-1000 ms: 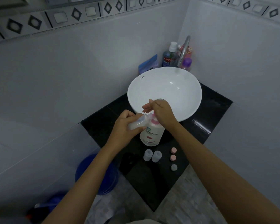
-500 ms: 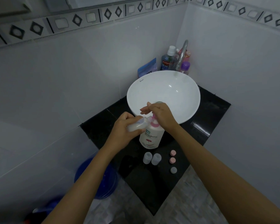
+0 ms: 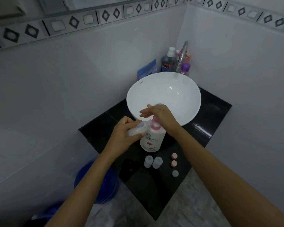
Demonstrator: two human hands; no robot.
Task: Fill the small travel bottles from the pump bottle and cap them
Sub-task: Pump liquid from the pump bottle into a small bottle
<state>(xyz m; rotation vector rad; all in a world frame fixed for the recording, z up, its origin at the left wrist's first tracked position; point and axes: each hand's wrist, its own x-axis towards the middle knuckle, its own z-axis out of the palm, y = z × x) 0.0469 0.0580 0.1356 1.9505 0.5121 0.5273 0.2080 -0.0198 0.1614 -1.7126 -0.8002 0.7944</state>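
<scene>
The left hand (image 3: 123, 136) is curled shut, fingers wrapped tight around what it holds. The right hand (image 3: 161, 116) lies flat, palm down, fingers straight. Both arms reach forward.

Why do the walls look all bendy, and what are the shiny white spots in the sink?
In the head view, the wide-angle lens bends the patterned tile border into a curve; the spots are light glinting off the glossy round white basin and the black stone counter; the small clear travel bottle in the left hand looks slightly smeared, and the picture darkens toward its corners.
</scene>
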